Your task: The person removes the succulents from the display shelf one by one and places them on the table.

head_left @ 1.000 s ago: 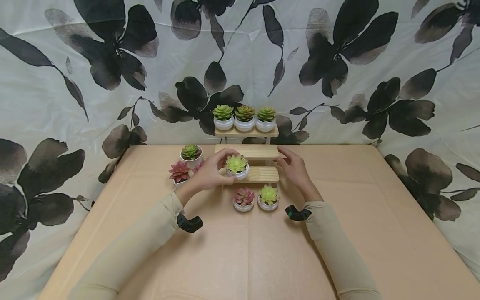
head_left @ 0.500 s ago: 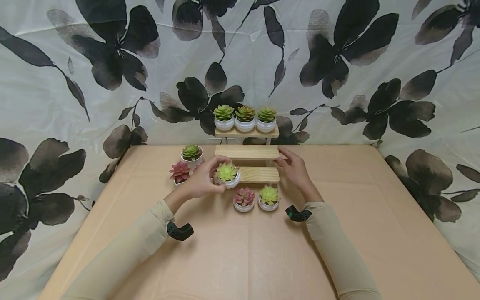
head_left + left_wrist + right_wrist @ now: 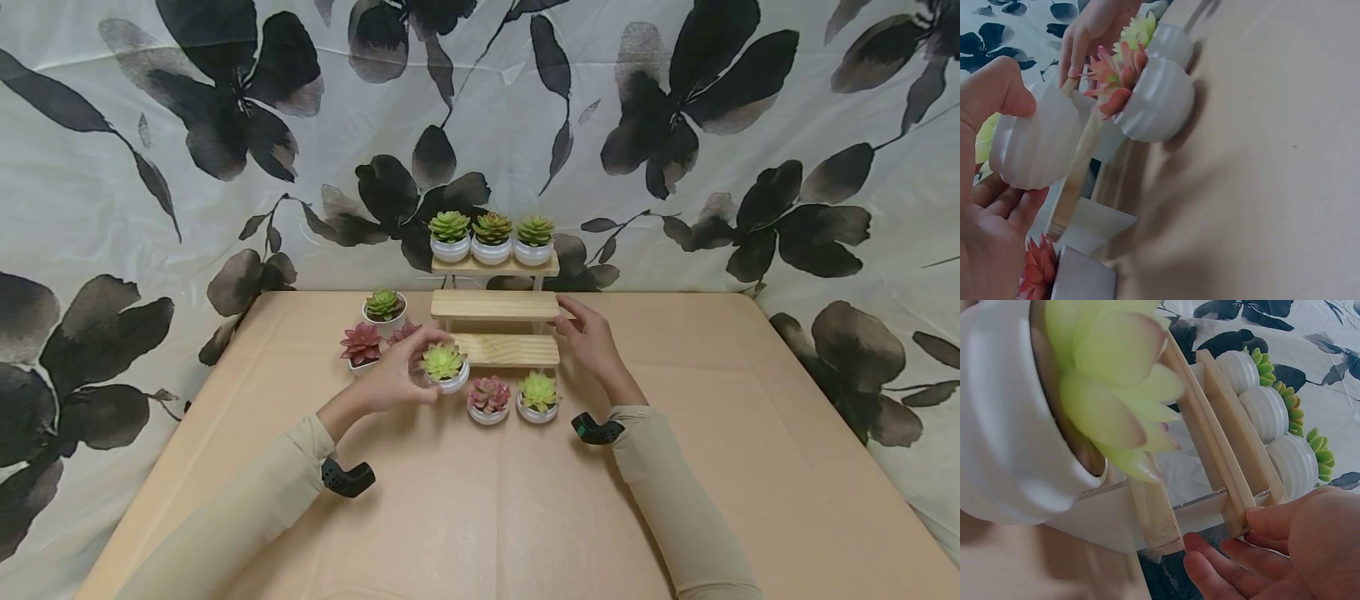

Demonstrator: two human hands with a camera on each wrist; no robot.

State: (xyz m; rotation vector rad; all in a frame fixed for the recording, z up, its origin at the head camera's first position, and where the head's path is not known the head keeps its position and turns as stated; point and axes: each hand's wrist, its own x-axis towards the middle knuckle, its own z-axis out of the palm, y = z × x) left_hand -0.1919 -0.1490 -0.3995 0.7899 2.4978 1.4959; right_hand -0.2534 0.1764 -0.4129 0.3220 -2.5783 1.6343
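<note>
A light-green succulent in a round white ribbed pot is held between the thumb and fingers of my left hand. It hangs just off the front left corner of a three-tier wooden plant stand. My right hand grips the right end of the stand's middle shelf, thumb against the board in the right wrist view. On the table before the stand sit a pink succulent and another light-green succulent, both in white pots.
Three green succulents line the top shelf. Left of the stand is a cluster of a green succulent, a red succulent and another red plant partly behind my left hand. A floral cloth hangs behind the table.
My left hand has carried the light-green succulent leftward and toward me, away from the front of the lower shelf. My right hand has stayed at the stand's right side.
</note>
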